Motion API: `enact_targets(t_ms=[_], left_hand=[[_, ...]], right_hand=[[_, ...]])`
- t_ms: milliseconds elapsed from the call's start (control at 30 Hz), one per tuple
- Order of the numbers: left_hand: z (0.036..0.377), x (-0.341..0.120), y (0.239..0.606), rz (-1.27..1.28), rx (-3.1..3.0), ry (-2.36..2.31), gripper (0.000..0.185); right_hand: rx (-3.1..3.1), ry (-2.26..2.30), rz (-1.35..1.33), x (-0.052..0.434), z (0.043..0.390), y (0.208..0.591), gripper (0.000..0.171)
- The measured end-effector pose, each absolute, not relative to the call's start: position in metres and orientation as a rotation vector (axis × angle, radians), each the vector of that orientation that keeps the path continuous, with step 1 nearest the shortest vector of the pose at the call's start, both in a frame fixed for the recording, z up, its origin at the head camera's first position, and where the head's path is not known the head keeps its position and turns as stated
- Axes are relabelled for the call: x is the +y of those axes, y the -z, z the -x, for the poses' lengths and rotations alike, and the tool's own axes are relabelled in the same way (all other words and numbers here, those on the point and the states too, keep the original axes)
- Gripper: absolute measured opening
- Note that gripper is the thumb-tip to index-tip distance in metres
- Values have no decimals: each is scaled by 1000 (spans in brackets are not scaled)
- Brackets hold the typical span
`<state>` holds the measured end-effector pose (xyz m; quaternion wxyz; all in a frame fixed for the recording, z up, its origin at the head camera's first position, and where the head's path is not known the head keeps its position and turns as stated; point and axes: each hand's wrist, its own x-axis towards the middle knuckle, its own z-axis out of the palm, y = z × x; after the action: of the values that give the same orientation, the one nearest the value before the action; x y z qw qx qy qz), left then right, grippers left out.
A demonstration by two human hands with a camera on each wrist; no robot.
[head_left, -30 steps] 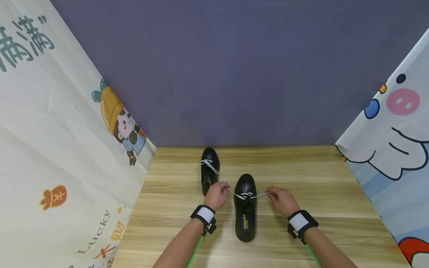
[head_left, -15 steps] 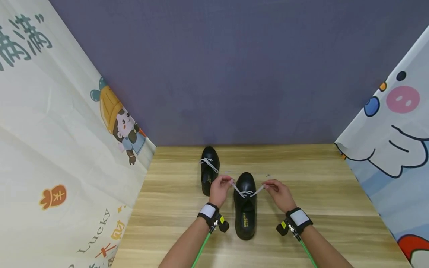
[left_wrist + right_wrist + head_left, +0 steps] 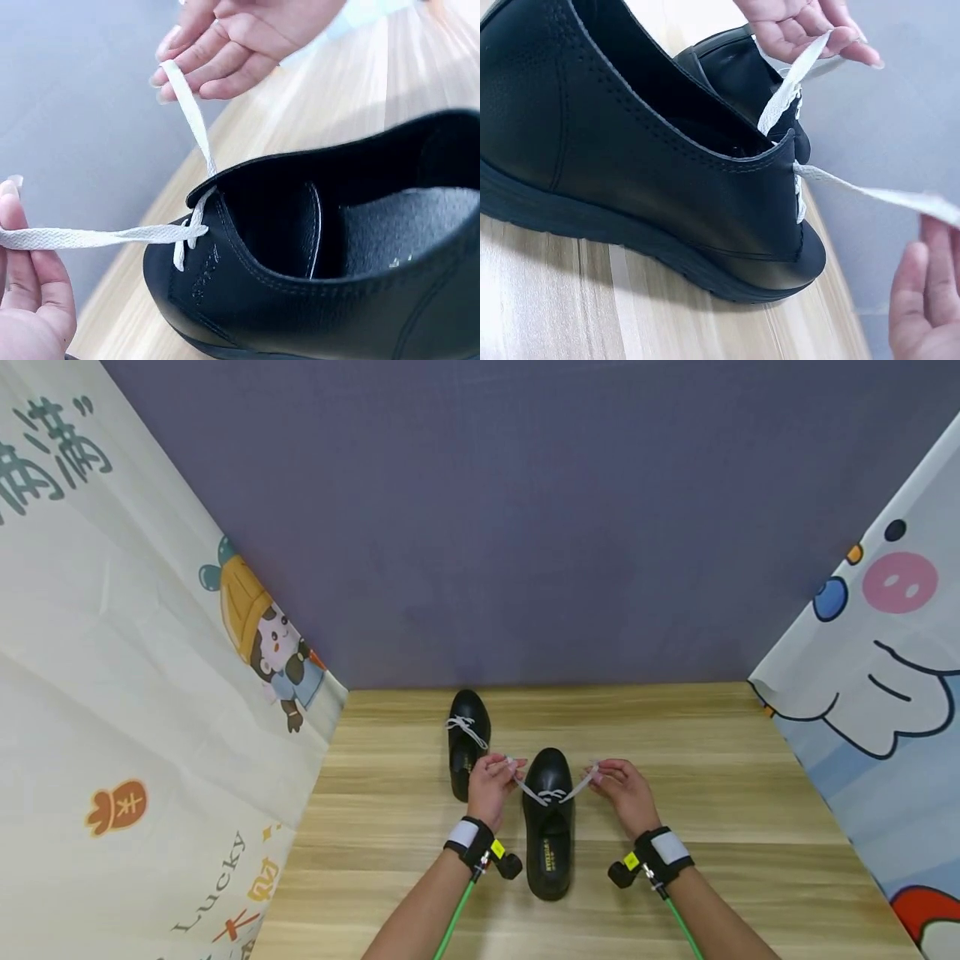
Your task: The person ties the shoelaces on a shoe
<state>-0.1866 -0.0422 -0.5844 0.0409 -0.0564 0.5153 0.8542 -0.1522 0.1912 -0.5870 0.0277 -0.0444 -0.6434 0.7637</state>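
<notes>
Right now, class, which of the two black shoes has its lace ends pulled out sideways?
The nearer shoe, between the left hand and right hand, each pinching a lace end; the farther shoe lies untouched.

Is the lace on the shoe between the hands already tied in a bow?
No, the white lace on the near shoe runs out loose to each side, one end pinched by the left hand and one by the right hand.

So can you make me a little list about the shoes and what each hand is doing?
near shoe: black shoe on the wooden table, toe pointing away, laces untied
lace: white lace pulled out to both sides
left hand: left hand pinches the left lace end
right hand: right hand pinches the right lace end
other shoe: second black shoe stands farther back on the left, its lace looks tied
around: purple wall behind, cartoon curtains at both sides
</notes>
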Motion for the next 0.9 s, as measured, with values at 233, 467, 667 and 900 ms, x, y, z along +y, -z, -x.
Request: enact_targets(t_ms=[233, 467, 667, 900], left_hand=[[186, -44, 588, 132, 1551, -2512, 16], [185, -40, 585, -12, 1645, -2385, 9], [179, -31, 576, -155, 1886, -2182, 17], [180, -21, 577, -141, 1881, -2203, 18]], right_hand=[[-1974, -2374, 151, 190, 152, 585, 27], [-2139, -2247, 141, 184, 157, 584, 24], [-2355, -2083, 109, 172, 159, 578, 22], [-2486, -2011, -70, 158, 159, 574, 19]])
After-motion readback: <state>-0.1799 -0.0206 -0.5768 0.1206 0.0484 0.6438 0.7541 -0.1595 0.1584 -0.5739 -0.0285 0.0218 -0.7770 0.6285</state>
